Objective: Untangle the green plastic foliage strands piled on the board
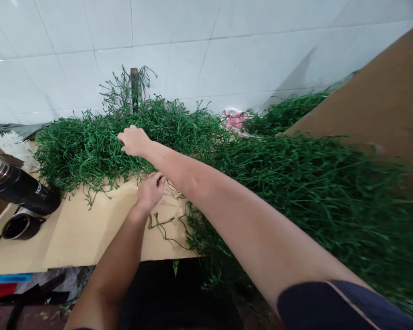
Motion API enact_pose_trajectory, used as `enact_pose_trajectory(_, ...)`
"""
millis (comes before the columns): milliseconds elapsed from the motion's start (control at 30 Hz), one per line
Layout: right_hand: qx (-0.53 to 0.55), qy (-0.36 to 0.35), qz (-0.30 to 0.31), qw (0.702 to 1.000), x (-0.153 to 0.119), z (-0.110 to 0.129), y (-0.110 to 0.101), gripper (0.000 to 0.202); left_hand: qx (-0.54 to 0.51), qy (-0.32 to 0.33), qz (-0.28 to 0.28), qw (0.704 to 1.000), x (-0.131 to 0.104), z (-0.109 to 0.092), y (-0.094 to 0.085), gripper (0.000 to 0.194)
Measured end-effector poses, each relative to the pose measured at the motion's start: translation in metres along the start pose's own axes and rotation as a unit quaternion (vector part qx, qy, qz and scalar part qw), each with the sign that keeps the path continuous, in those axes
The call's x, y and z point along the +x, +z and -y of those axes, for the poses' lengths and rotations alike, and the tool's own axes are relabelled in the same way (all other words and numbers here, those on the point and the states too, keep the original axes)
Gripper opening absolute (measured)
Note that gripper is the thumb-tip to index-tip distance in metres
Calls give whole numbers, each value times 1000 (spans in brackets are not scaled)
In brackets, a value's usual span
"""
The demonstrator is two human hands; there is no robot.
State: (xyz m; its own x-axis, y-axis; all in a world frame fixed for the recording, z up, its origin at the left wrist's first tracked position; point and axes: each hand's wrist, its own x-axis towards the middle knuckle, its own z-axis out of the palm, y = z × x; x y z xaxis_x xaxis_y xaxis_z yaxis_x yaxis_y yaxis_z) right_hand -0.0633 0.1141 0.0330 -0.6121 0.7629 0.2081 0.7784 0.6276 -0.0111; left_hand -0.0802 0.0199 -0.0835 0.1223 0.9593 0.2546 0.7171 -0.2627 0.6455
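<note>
A thick pile of thin green artificial plant stems (pixel 89 142) with small branching tips lies along the back of the table. My right hand (pixel 135 141) is stretched across to the left, over this pile, fingers bent and a little apart, with nothing visible in them. Nearer to me, my left hand (pixel 150 191) is closed, its fingers curled by the pile's front edge; what it may hold is hidden. A few loose stems (pixel 165 229) lie on the tan board just right of my left wrist. Another large heap of the green stems (pixel 296 183) spreads beyond my right forearm.
A black vacuum flask (pixel 27 190) lies tilted at left, above a dark cup (pixel 20 225). A brown cardboard sheet (pixel 375 101) leans at right. White tiled wall (pixel 206 50) stands behind, with a short upright post (pixel 134 89) and a pink-and-white item (pixel 234 120) in front.
</note>
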Motion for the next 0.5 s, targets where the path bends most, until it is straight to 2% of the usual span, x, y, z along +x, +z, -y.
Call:
enact_pose_trajectory(67, 32, 23, -31, 999, 2, -13, -15, 28, -37, 3, -20, 999, 5, 5, 1, 23)
enact_pose_trajectory(200, 78, 80, -115, 987, 7, -37, -62, 30, -69, -12, -75, 995, 12, 14, -1, 25)
enact_pose_trajectory(333, 58, 124, -211, 968, 3, -50, -102, 33, -4, 1, -191, 981, 11, 11, -16, 36)
enact_pose_trajectory(433, 53, 119, -215, 968, -9, -49, -118, 36, 85, 27, -264, 960, 15, -3, -29, 64)
enact_pose_trajectory(500, 47, 98, -191, 975, -19, -45, -125, 33, 129, 17, -267, 955, 25, -12, -35, 78)
